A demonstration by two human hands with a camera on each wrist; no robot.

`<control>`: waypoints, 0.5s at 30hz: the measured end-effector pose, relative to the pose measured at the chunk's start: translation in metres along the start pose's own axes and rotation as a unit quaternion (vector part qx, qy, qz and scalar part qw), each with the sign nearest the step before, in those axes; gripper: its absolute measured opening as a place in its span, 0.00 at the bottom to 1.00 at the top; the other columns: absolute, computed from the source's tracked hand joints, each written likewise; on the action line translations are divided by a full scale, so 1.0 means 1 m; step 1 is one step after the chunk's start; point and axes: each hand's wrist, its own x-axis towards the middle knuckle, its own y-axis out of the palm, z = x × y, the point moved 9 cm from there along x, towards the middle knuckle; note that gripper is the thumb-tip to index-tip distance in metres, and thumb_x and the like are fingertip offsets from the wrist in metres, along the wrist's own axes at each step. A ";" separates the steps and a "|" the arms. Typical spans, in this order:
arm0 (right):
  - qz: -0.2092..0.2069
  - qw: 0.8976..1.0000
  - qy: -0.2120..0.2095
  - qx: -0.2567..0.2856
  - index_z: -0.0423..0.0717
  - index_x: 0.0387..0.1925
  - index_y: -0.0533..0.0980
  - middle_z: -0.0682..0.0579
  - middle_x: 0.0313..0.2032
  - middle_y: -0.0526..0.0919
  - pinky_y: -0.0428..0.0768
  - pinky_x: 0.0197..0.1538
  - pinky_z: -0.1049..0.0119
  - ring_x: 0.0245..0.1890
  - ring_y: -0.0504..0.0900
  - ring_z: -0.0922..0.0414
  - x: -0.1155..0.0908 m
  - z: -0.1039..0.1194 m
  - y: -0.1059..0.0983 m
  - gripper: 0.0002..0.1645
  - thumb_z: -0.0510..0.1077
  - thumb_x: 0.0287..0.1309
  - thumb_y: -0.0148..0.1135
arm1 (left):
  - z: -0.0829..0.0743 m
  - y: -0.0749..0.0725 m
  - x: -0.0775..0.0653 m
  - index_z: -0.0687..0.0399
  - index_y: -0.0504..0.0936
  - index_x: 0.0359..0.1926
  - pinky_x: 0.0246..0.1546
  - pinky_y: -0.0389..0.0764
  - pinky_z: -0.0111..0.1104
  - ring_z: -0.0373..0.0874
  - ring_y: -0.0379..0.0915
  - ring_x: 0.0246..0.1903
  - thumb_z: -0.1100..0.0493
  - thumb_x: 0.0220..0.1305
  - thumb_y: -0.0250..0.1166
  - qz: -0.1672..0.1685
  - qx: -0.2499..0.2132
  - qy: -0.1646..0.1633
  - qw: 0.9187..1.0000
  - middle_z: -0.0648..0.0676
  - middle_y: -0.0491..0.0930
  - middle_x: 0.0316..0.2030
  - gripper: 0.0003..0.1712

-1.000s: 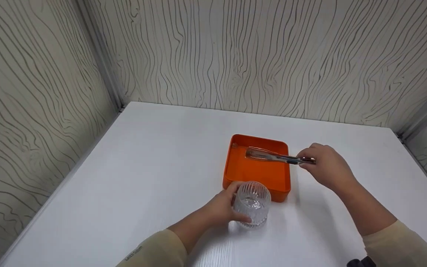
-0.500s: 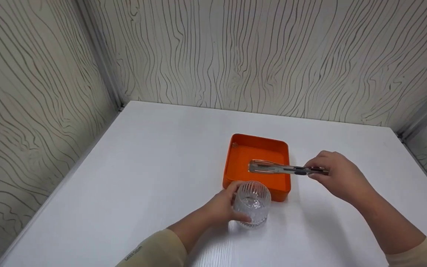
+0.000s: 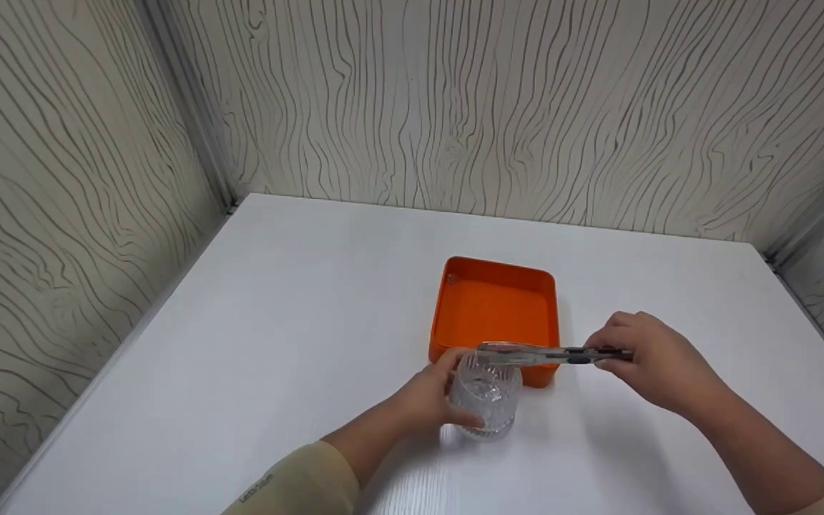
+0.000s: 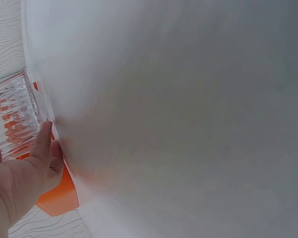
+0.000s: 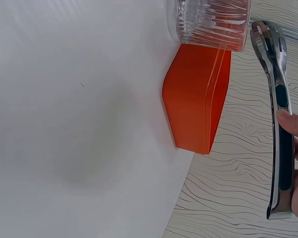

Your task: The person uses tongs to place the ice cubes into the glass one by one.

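My left hand (image 3: 419,402) holds a clear ribbed drinking glass (image 3: 494,404) upright on the table, thumb and fingers on its sides. Metal tongs (image 3: 526,355) with dark grip inlays lie across the glass's rim in the head view, gripped at the handle end by my right hand (image 3: 651,361). The right wrist view has the tongs (image 5: 284,148) raised above the glass (image 5: 213,25), their tips slightly apart. Whether they pinch anything is unclear. Something clear shows in the bottom of the glass, too indistinct to name.
Just behind the glass stands a shallow orange tray (image 3: 503,270). A small clear piece (image 3: 453,279) sits in its far left corner. The white table (image 3: 312,286) meets patterned panels (image 3: 412,107) at the back and sides.
The tongs have moved from over the tray toward me, to above the glass, with my right hand carrying them. My left hand, the glass and the tray have stayed in place.
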 end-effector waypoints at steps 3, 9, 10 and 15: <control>0.008 1.000 0.003 -0.008 0.64 0.30 0.79 0.69 0.28 0.71 0.72 0.32 0.68 0.32 0.67 0.62 0.000 0.000 0.003 0.16 0.37 0.45 0.69 | 0.000 0.000 0.000 0.17 0.60 0.51 0.55 0.70 0.45 0.42 0.68 0.52 0.52 0.36 0.77 0.001 -0.002 -0.001 1.000 0.36 0.69 0.49 0.45; -0.003 1.000 0.010 -0.018 0.59 0.33 0.80 0.66 0.30 0.73 0.73 0.34 0.65 0.34 0.67 0.61 0.002 0.001 0.003 0.15 0.37 0.45 0.69 | -0.002 -0.001 -0.001 0.20 0.59 0.53 0.54 0.71 0.44 0.43 0.69 0.51 0.53 0.36 0.78 0.002 0.000 0.009 1.000 0.39 0.70 0.50 0.46; -0.005 1.000 0.011 -0.018 0.58 0.34 0.80 0.66 0.30 0.73 0.73 0.35 0.65 0.34 0.67 0.61 0.003 0.001 0.002 0.15 0.37 0.45 0.69 | -0.002 -0.001 -0.002 0.21 0.59 0.53 0.54 0.71 0.44 0.43 0.69 0.51 0.53 0.36 0.78 0.002 0.001 0.012 1.000 0.40 0.70 0.50 0.46; -0.004 1.000 0.021 -0.018 0.56 0.36 0.80 0.63 0.31 0.74 0.74 0.36 0.63 0.35 0.68 0.59 0.005 -0.001 0.003 0.14 0.38 0.45 0.69 | -0.002 -0.001 -0.002 0.22 0.59 0.54 0.54 0.71 0.44 0.43 0.70 0.51 0.53 0.36 0.78 0.003 0.006 0.017 1.000 0.41 0.70 0.50 0.46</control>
